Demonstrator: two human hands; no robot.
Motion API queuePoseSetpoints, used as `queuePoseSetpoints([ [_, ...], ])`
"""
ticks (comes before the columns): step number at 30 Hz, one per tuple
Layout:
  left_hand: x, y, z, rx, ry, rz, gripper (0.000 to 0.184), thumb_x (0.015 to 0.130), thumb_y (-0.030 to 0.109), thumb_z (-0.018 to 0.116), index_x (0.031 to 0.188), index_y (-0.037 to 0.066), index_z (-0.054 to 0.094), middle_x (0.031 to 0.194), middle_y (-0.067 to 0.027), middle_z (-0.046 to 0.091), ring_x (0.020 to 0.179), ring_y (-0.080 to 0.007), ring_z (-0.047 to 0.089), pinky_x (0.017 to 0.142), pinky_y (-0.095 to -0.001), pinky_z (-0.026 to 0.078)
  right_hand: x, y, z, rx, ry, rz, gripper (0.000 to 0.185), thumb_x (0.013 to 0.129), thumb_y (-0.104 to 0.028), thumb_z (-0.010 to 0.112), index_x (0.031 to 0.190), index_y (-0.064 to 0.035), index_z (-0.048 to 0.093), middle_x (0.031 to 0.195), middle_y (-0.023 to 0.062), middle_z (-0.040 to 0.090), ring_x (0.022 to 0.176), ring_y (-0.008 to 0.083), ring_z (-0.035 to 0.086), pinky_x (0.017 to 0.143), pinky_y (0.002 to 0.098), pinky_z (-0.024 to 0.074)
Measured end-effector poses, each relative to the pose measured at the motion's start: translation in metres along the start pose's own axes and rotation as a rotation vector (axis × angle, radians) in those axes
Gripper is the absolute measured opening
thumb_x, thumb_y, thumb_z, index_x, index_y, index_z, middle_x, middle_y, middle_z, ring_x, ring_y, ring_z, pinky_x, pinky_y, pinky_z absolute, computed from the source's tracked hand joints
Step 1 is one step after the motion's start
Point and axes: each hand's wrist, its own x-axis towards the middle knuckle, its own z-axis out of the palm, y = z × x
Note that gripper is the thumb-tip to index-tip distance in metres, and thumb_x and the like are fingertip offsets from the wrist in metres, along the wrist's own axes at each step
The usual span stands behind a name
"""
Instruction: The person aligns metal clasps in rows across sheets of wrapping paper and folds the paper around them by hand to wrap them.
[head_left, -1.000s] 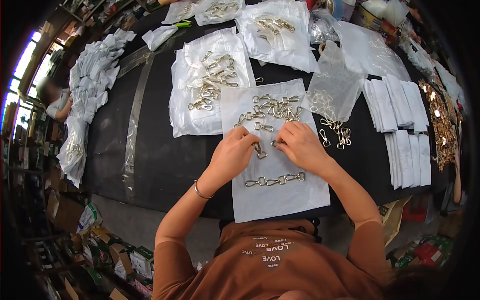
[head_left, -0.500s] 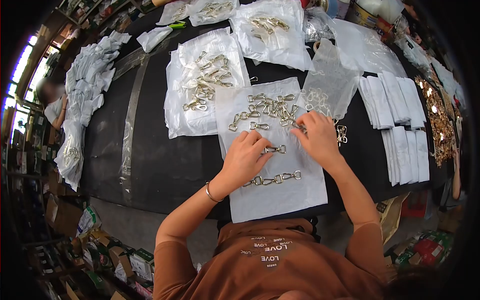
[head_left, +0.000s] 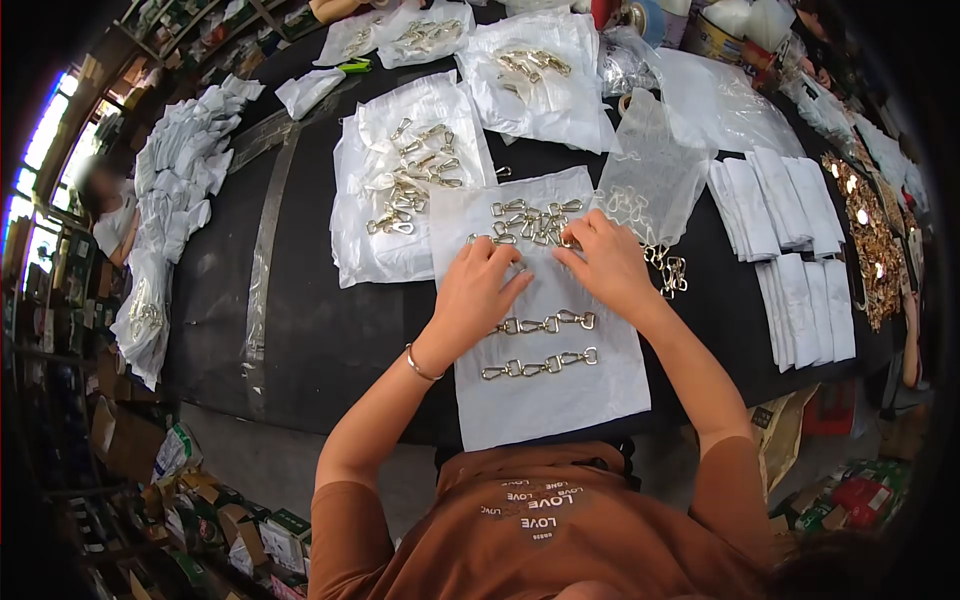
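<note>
A white sheet lies in front of me with gold-coloured snap hooks on it. Two rows of hooks, an upper row and a lower row, run across its lower half. Above them is a loose pile of hooks. My left hand is over the sheet's left side, fingers bent and closed near a hook; what it grips is too small to make out. At the pile's right edge my right hand pinches something that its fingers hide.
More hooks lie on white bags behind and on a translucent bag at right. Folded white bags are stacked farther right. A person is at the far left beside crumpled white bags.
A second row of hooks now lies above the lower one. My left hand has moved slightly up, off that row, and my right hand has shifted left along the pile.
</note>
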Motion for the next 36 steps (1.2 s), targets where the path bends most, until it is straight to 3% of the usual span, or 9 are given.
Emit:
queuePoseSetpoints([
  [4, 0.009, -0.018, 0.008, 0.092, 0.072, 0.089, 0.018, 0.087, 0.011, 0.074, 0.104, 0.008, 0.067, 0.096, -0.0078, 0.057, 0.088, -0.0285, 0.057, 0.081, -0.0380, 0.050, 0.012, 0.005, 0.010, -0.133, -0.028, 0.087, 0.010, 0.091, -0.015, 0.071, 0.096, -0.0082, 0.066, 0.096, 0.0025, 0.060, 0.082, 0.0229, 0.059, 0.086, 0.0360, 0.0450],
  [8, 0.000, -0.014, 0.004, -0.008, 0.017, 0.139, 0.014, 0.089, 0.010, 0.073, 0.102, 0.007, 0.069, 0.100, -0.0078, 0.060, 0.091, -0.0272, 0.057, 0.083, -0.0366, 0.050, -0.004, 0.003, 0.007, 0.017, -0.042, -0.130, 0.009, 0.091, -0.012, 0.070, 0.098, -0.0071, 0.066, 0.099, 0.0033, 0.062, 0.080, 0.0234, 0.059, 0.083, 0.0357, 0.0464],
  [13, 0.014, -0.004, 0.012, 0.037, 0.053, 0.245, 0.015, 0.087, 0.010, 0.074, 0.100, 0.009, 0.067, 0.099, -0.0072, 0.057, 0.089, -0.0281, 0.056, 0.082, -0.0370, 0.050, -0.001, 0.009, 0.006, 0.019, -0.005, -0.127, 0.011, 0.090, -0.008, 0.069, 0.100, -0.0063, 0.065, 0.101, 0.0043, 0.064, 0.080, 0.0232, 0.060, 0.077, 0.0359, 0.0477],
  [18, 0.004, -0.010, 0.008, 0.010, -0.015, 0.172, 0.016, 0.088, 0.011, 0.075, 0.102, 0.006, 0.070, 0.102, -0.0065, 0.059, 0.090, -0.0254, 0.056, 0.082, -0.0351, 0.049, -0.007, 0.022, -0.005, 0.207, -0.048, -0.020, 0.014, 0.090, -0.002, 0.065, 0.103, -0.0061, 0.065, 0.100, 0.0047, 0.065, 0.081, 0.0235, 0.061, 0.074, 0.0355, 0.0484],
  [23, 0.000, -0.010, 0.011, -0.036, 0.041, 0.155, 0.019, 0.087, 0.011, 0.078, 0.104, 0.006, 0.071, 0.101, -0.0059, 0.059, 0.089, -0.0242, 0.056, 0.081, -0.0343, 0.049, -0.013, 0.012, -0.015, 0.158, -0.139, 0.000, 0.021, 0.089, 0.003, 0.061, 0.107, -0.0060, 0.066, 0.097, 0.0048, 0.064, 0.081, 0.0241, 0.061, 0.073, 0.0345, 0.0484],
  [36, -0.015, -0.012, 0.003, -0.093, 0.053, 0.109, 0.019, 0.086, 0.012, 0.079, 0.101, 0.006, 0.070, 0.097, -0.0057, 0.058, 0.086, -0.0244, 0.054, 0.080, -0.0355, 0.049, -0.021, 0.008, -0.020, 0.134, -0.239, -0.120, 0.012, 0.089, -0.005, 0.069, 0.101, -0.0061, 0.069, 0.093, 0.0054, 0.062, 0.075, 0.0237, 0.060, 0.072, 0.0343, 0.0482],
])
